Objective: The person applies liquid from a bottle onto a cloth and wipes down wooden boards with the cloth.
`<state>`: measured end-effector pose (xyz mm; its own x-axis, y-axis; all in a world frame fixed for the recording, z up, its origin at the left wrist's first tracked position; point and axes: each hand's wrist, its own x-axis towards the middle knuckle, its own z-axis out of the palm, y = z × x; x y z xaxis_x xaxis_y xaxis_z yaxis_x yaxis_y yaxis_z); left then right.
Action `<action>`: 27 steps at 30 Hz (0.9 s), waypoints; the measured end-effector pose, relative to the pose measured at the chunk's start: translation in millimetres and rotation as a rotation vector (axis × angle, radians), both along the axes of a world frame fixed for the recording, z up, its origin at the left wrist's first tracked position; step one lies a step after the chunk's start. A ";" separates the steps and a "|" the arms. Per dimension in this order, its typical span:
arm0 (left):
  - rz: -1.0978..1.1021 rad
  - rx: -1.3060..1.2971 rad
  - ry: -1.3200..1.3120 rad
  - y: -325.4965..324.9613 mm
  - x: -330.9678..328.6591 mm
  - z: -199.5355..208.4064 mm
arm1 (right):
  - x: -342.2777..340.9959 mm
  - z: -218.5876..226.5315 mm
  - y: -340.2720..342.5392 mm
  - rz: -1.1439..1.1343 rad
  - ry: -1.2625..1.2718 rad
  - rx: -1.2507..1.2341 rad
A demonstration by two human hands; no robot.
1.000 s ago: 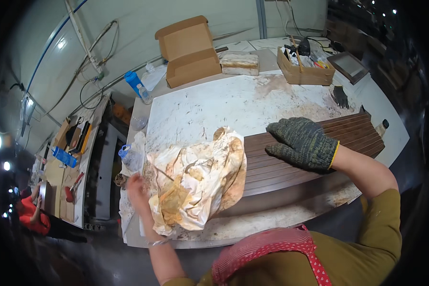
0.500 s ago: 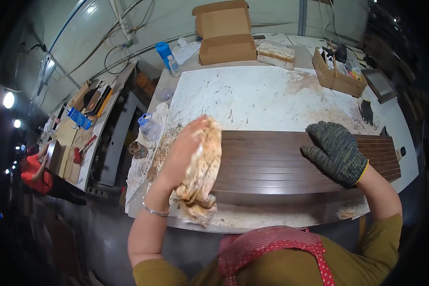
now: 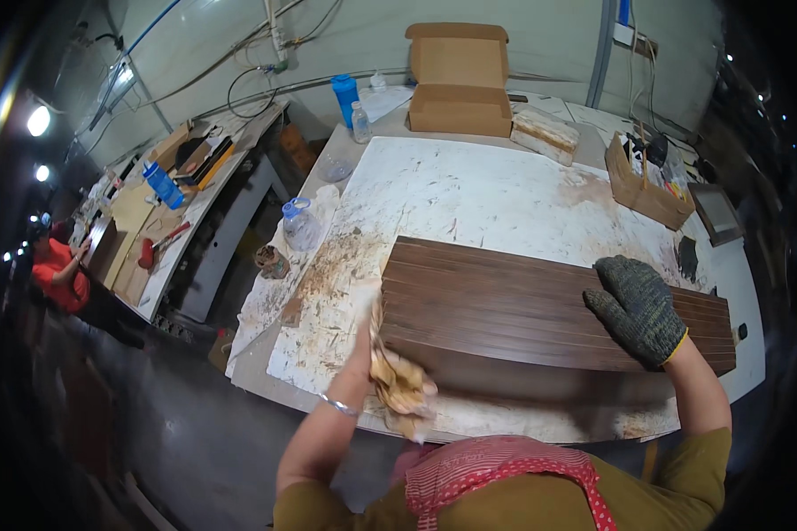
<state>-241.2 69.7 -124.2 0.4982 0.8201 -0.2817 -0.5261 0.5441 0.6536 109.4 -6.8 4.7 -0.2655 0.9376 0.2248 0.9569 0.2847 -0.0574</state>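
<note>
Holding: left grip [image 3: 365, 326], blurred, clenched round rag [image 3: 400, 384] at left end of board [image 3: 487, 305]
Gloved: right grip [image 3: 639, 308], spread flat on board, grasping nothing
Jug [image 3: 301, 228], jar [image 3: 272, 262]: left of board
Carton [image 3: 460, 111]: beyond board

our long dark-brown wooden panel [image 3: 496, 301], straight grooves along its upturned face, lying flat on our bench [image 3: 469, 186], our crumpled cloth [image 3: 400, 380], yellow-brown stained, partly blurred, bunched at the panel's left end, reaching past its near corner
</note>
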 end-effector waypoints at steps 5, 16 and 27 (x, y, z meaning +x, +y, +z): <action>0.109 -0.001 0.043 43.5 10.9 18.3 | 1.4 -4.3 2.4 0.018 -0.049 0.023; -0.190 0.232 -0.472 50.0 13.5 -72.9 | -85.5 3.7 25.3 -0.019 -0.033 -0.144; 0.433 0.903 1.231 31.5 -67.7 -137.8 | -114.8 -5.4 57.6 -0.092 0.095 -0.241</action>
